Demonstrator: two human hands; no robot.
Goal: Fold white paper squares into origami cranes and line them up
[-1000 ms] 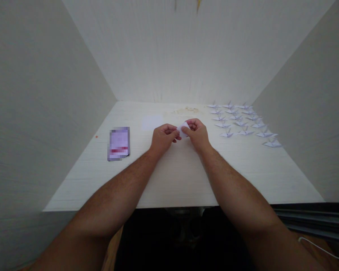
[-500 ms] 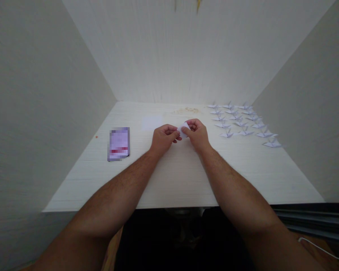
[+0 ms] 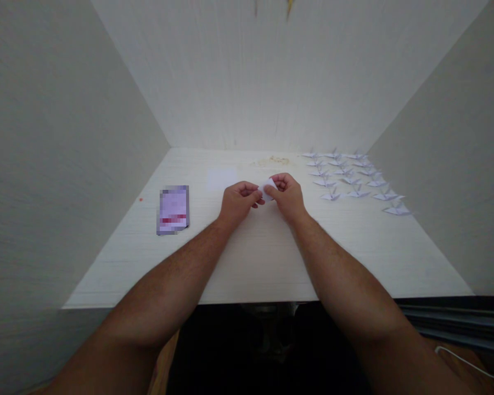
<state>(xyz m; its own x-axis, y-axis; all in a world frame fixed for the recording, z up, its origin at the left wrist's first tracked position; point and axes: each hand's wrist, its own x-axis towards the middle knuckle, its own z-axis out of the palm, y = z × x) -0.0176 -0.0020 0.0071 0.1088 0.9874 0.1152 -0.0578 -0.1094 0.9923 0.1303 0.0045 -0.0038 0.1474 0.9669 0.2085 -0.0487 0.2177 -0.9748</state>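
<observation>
A small piece of white paper (image 3: pixel 267 192), seemingly folded, is held between my two hands above the middle of the table. My left hand (image 3: pixel 242 200) pinches its left edge between thumb and fingers. From the other side, my right hand (image 3: pixel 287 195) grips it, the thumb lying across its face and the fingers behind. My fingers hide part of the paper, so its exact shape cannot be made out. Behind my left hand, white paper (image 3: pixel 222 179) lies flat on the table.
Several white origami cranes (image 3: pixel 349 179) stand in rows at the table's right. A blurred purple item (image 3: pixel 173 210) lies on the left. Walls enclose the white table (image 3: pixel 263 263) at the back and sides. A brownish mark (image 3: pixel 274 161) is near the back wall.
</observation>
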